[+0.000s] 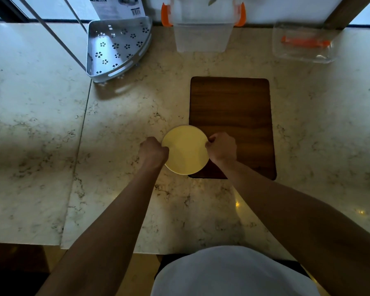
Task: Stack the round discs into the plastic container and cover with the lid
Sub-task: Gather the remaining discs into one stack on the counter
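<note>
Head view, largest first. Pale veined marble counter (120,129) carries everything. Dark rectangular wooden board (233,116) sits centre-right. Clear rectangular plastic container with orange side clips (202,33) stands at the back edge, well apart from the hands. Clear plastic lid with an orange strip (303,42) lies to its right, off the container. Grey perforated metal corner shelf (118,48) sits back left, not part of the job.

Pale yellow round disc (185,149) lies half on the board's near-left corner, half over the counter. Can't tell if it is one disc or a stack; only the top face shows.

Risks, my read:
- Disc straddles the board edge, so it may be unsupported on the left. Uneven lift could tip it or slide it off the step.
- Pinch is on the rim only. If that is a stack, lower discs could stay behind or fan out.
- Long carry to the container. Opening looks close to the disc's width, so a tilted entry could catch the wall.
- Container looks light; a bump could push it against the wall or skew it.

Pose: both forearms reach in from below, converging. Left hand (154,151) at the disc's left rim, right hand (222,147) at the right rim, knuckles up, fingers (208,143) curled and clamped on opposite edges of the disc. Both hands grasping it, symmetric two-point hold.
</note>
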`<act>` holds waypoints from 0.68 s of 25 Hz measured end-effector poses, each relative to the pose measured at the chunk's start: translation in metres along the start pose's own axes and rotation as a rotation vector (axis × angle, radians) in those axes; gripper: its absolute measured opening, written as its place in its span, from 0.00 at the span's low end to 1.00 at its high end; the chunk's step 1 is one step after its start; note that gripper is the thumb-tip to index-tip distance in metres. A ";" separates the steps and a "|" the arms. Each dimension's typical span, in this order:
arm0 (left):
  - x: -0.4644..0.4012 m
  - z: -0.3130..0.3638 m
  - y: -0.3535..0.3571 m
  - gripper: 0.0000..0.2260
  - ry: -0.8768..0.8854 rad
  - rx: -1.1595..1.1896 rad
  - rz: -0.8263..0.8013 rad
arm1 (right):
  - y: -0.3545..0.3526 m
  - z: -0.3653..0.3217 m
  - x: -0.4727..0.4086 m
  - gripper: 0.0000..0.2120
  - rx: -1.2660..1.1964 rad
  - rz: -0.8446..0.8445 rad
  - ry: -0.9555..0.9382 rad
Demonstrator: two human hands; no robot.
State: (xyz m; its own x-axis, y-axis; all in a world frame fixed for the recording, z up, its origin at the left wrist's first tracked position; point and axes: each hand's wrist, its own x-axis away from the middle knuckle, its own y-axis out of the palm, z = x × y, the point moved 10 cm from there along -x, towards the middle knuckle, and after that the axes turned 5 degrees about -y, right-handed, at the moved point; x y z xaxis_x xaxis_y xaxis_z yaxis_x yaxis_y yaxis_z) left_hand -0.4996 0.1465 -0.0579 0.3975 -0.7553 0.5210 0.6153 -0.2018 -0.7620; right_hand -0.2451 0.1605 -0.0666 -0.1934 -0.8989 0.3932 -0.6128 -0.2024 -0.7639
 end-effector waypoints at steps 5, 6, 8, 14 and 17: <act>-0.008 -0.008 0.006 0.13 -0.081 0.066 -0.039 | 0.000 0.002 -0.001 0.07 -0.003 -0.021 0.041; -0.010 -0.011 0.007 0.13 -0.104 0.124 -0.051 | 0.001 0.004 -0.002 0.08 -0.029 -0.025 0.067; -0.012 -0.018 0.006 0.13 -0.169 0.275 -0.071 | 0.003 0.007 -0.003 0.12 -0.073 -0.020 0.127; -0.016 -0.022 0.009 0.16 -0.219 0.312 -0.080 | 0.004 0.015 -0.007 0.17 -0.087 -0.043 0.219; -0.015 -0.020 0.007 0.12 -0.191 0.279 -0.060 | 0.004 0.015 -0.009 0.15 -0.069 -0.054 0.215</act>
State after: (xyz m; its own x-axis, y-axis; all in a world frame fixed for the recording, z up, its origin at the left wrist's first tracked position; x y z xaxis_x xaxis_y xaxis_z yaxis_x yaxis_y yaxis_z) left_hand -0.5150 0.1439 -0.0791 0.4588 -0.6116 0.6446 0.7935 -0.0444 -0.6069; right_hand -0.2343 0.1620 -0.0803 -0.3129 -0.7827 0.5380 -0.6764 -0.2140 -0.7047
